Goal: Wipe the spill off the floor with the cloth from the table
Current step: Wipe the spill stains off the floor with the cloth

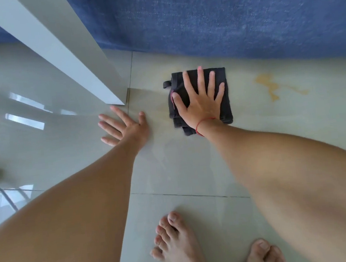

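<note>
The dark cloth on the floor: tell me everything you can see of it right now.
The cloth is dark grey to black, looks like soft terry fabric, and is folded into a thick, roughly square pad with stacked layers showing at its near edge. A small hanging loop sticks out at its far left corner. It lies flat on the pale glossy floor tiles, just short of the blue rug. The right hand presses on it palm down, fingers spread. The yellowish spill lies to its right, not touching it.
</note>
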The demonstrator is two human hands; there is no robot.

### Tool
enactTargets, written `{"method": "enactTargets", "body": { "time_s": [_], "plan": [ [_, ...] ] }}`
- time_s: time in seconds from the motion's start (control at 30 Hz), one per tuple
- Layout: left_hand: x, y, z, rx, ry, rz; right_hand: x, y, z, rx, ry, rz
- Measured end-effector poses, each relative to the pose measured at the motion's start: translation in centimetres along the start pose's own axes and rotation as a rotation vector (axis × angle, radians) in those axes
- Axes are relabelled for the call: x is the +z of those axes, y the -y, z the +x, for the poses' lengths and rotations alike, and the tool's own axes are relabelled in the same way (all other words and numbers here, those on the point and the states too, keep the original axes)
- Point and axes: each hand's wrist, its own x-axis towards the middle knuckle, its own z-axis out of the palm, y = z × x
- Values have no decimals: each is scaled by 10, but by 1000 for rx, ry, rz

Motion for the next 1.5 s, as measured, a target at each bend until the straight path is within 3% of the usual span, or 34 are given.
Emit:
{"method": "enactTargets", "body": {
  "time_s": [0.07, 0.27, 0.43, 0.63, 0.83, 1.0, 1.23, 1.4, 1.5],
  "plan": [
    [0, 0, 1, 1, 3, 0, 2, 15, 9, -2, -5, -13],
    [0, -1, 0, -4, -3, 4, 7, 32, -14, -312, 24, -77],
    [-2, 1, -2, 7, 18, 8, 13, -1, -69, -423, 64, -89],
    [-2, 1, -4, 10, 9, -3, 0, -40, -61, -253, 72, -99],
    [2, 2, 1, -3, -6, -3, 3, 17, -8, 60, 27, 0],
    [0, 0, -1, -12, 0, 12, 9, 41, -8, -120, 42, -20],
    [-6, 6, -7, 25, 3, -49, 16, 9, -72, -385, 52, -80],
    [-6, 22, -3, 70, -156, -21, 2, -41, -64, -269, 42, -111],
    [-3, 29, 3, 72, -133, -41, -2, -42, -43, -100, 35, -86]
  ]
}}
